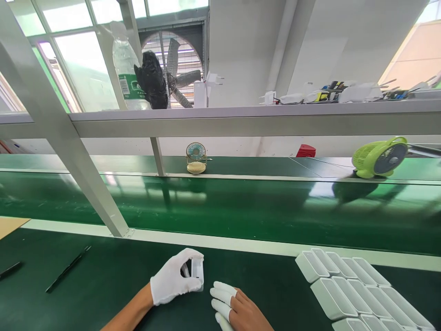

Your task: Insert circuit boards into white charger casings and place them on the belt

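Observation:
My left hand (174,278), in a white glove, grips a small white plastic case (197,271) between thumb and fingers, low in the middle of the head view. Just right of the case, my right hand (237,305) has white covers on several fingers. Its fingers are spread a little and hold nothing, over the dark green table (275,289). At the lower right, rows of white open boxes (358,289) stand close together on the table.
Tweezers (68,270) and a black pen-like tool (10,270) lie at the left. Behind the table runs a green conveyor belt (220,207). A slanted metal post (93,184) rises at left. Beyond the belt are a green fan (381,157) and a small round fan (196,156).

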`<state>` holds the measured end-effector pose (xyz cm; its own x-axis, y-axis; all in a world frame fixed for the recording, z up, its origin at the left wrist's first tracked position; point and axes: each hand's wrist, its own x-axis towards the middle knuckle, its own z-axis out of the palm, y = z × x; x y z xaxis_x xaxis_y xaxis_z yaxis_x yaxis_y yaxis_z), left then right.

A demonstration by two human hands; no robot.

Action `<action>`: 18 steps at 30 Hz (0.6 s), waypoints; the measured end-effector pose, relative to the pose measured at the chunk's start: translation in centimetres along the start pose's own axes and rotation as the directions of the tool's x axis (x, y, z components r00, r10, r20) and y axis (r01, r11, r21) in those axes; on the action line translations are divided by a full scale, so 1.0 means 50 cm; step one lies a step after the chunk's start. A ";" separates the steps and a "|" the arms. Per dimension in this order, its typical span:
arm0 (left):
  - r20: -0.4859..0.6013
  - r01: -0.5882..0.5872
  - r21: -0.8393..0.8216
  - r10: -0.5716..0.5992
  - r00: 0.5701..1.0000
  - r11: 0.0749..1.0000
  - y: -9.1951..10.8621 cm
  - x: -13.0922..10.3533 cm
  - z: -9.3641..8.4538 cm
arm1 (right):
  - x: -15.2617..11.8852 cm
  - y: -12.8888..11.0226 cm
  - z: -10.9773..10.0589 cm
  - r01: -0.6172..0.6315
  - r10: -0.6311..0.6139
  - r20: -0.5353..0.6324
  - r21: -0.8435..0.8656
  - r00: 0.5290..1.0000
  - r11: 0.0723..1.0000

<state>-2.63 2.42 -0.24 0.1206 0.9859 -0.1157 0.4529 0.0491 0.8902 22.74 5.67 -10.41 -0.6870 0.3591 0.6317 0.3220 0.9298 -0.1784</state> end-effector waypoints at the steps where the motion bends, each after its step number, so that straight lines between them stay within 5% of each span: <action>1: 0.003 0.000 -0.004 0.000 1.000 1.000 -0.001 0.000 0.000 | 0.002 0.000 -0.007 0.001 -0.002 0.026 0.008 1.000 1.000; 10: -0.088 -0.040 -0.175 0.025 0.996 0.984 -0.021 -0.006 0.001 | 0.055 -0.035 -0.095 0.000 -0.013 0.219 0.059 0.976 0.998; 14: -0.163 -0.095 -0.292 0.048 0.985 0.952 -0.027 -0.006 -0.006 | 0.065 -0.049 -0.100 -0.019 0.007 0.178 0.064 0.984 0.998; 18: -0.156 -0.040 -0.151 0.016 0.988 0.988 -0.025 -0.009 0.010 | 0.064 -0.050 -0.097 -0.006 -0.009 0.164 0.089 0.986 0.996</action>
<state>-2.82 1.86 -1.52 -0.0116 0.9995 -0.0310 0.3087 0.0331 0.9506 22.91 4.11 -4.29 -0.7876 0.3590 0.5008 0.2664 0.9312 -0.2487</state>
